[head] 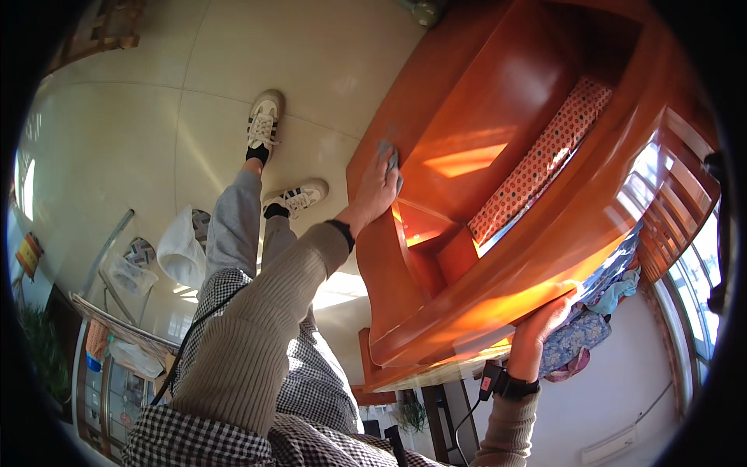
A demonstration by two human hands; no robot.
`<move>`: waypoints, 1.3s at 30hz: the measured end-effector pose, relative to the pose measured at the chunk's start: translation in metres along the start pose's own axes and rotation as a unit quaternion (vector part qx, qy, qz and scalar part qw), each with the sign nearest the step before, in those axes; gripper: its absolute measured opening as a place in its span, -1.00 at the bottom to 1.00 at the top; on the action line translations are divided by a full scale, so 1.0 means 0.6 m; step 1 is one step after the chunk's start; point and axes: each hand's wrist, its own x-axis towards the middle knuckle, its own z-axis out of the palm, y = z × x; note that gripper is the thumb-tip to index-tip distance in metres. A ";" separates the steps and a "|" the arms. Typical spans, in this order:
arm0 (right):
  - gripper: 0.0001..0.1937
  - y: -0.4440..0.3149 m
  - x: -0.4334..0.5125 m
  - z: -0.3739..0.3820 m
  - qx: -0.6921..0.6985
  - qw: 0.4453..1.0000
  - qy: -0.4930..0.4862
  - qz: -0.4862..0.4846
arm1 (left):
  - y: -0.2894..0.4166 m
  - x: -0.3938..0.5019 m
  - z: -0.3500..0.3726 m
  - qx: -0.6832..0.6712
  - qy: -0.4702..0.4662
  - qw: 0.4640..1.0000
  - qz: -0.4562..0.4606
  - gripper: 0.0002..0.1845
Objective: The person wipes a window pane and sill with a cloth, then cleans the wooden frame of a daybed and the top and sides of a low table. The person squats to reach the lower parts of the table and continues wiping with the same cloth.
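Observation:
My left hand (373, 190) presses a folded grey cloth (399, 176) against the flat edge panel of a glossy orange-brown wooden furniture piece (432, 111). Part of the cloth is hidden under my fingers. My right hand (545, 327) grips the outer lower edge of the same piece, its fingers partly out of sight. Between my hands, the furniture has an open recess. Inside it lies a long bundle in orange patterned fabric (543, 157), and a small divided compartment (429, 262) sits at the near end.
Folded blue floral fabric (578, 338) is stacked beyond my right hand, beside wooden slats (680, 204). A white plastic bag (182, 248) stands on the tiled floor (134, 128) near a metal-framed rack (108, 251). A cable (464, 426) hangs from my right wrist.

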 end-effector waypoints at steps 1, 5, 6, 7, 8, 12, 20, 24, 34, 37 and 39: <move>-0.54 0.004 0.002 0.001 0.000 1.000 0.003 -0.011 | -0.003 -0.048 -0.002 0.033 -0.004 0.997 -0.064 -0.47; -0.45 0.023 0.005 0.000 -0.020 0.998 0.002 -0.059 | 0.013 -0.238 -0.046 -0.025 -0.084 0.959 -0.269 -0.43; -0.37 0.024 0.005 -0.002 -0.021 0.998 -0.011 -0.056 | 0.037 -0.268 -0.049 -0.027 -0.058 0.966 -0.252 -0.44; -0.34 0.027 0.004 -0.001 -0.036 0.995 -0.019 -0.093 | 0.068 -0.288 -0.056 -0.032 -0.055 0.966 -0.251 -0.43; -0.31 0.029 0.002 0.000 -0.049 0.988 -0.030 -0.142 | 0.106 -0.299 -0.059 -0.025 -0.050 0.967 -0.249 -0.43; -0.20 0.022 -0.008 0.006 -0.047 0.983 -0.051 -0.170 | 0.264 -0.338 -0.095 -0.028 -0.091 0.979 -0.182 -0.36; -0.49 -0.002 -0.016 -0.001 0.053 0.998 -0.032 0.012 | 0.027 -0.198 -0.026 -0.029 -0.045 0.944 -0.326 -0.39; -0.46 -0.005 -0.043 0.000 0.020 0.991 -0.099 -0.083 | -0.152 -0.076 -0.003 -0.106 -0.088 0.878 -0.459 -0.39; -0.47 -0.027 -0.065 0.008 -0.047 0.988 -0.105 -0.099 | 0.067 0.454 0.067 0.055 -0.032 0.997 0.049 -0.42; -0.41 -0.016 -0.068 0.000 -0.067 0.989 -0.063 -0.115 | 0.155 0.537 0.081 -0.059 -0.012 0.993 0.099 -0.44; -0.36 -0.015 -0.069 -0.009 -0.074 0.986 -0.097 -0.112 | 0.147 0.492 0.090 -0.059 0.038 0.976 0.207 -0.46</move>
